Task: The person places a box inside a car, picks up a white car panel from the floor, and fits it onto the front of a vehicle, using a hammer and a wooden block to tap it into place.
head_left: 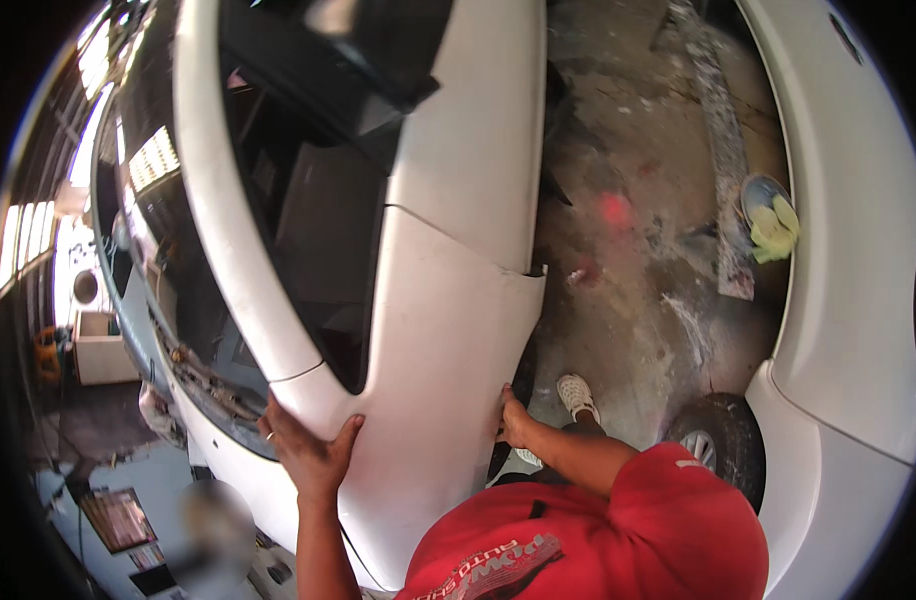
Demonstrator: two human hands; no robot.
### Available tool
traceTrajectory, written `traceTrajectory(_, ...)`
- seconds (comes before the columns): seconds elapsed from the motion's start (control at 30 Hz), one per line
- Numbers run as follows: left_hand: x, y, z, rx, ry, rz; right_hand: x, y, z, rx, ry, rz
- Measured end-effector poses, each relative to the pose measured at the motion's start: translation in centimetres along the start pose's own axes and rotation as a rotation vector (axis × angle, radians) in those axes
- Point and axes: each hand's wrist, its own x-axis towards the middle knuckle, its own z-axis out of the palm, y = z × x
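Observation:
My left hand (310, 447) lies spread on the upper part of a white car's front fender (443, 330), at the base of the windshield pillar. Its thumb points away from the fingers, and a ring shows on one finger. At the fender's outer edge, by the wheel arch, is my right hand (513, 417). The thumb rests along that edge while the other fingers curl behind it, mostly hidden. Beyond a seam the white front door (468, 120) continues the car's side, and a dark side window (328, 240) sits inward of it.
Another white car (858, 300) stands at the right, its front tire (728, 450) near me. Between the cars, a paint-speckled plank (723, 160) lies on the stained concrete floor (638, 300). A bowl (763, 192) holds a yellow-green cloth (775, 232). Shop items line the left.

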Motion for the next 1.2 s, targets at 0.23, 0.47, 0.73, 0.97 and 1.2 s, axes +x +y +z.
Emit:
traceTrajectory(0.23, 0.0, -1.6, 1.0, -0.09, -0.004, -0.006, 2.5, -0.1, -2.3, 0.064, -0.107, -0.062)
traceTrajectory(0.47, 0.0, -2.5, 1.4, -0.137, 0.001, -0.007, 4.4, -10.8, -5.3, 0.023, 0.17, -0.493)
traceTrajectory(0.73, -0.9, -3.4, 1.2, -0.152, -0.004, 0.021, 4.9, -12.9, -4.3, 0.182, 0.108, -0.317)
traceTrajectory(0.97, -0.6, -2.4, 1.2, -0.271, -0.027, -0.075, 6.2, -13.4, -3.8, 0.342, 0.059, -0.403)
traceTrajectory(1.2, -0.6, -2.3, 1.0, -0.329, -0.056, -0.129, 8.2, -13.7, -3.3, 0.229, 0.146, -0.389)
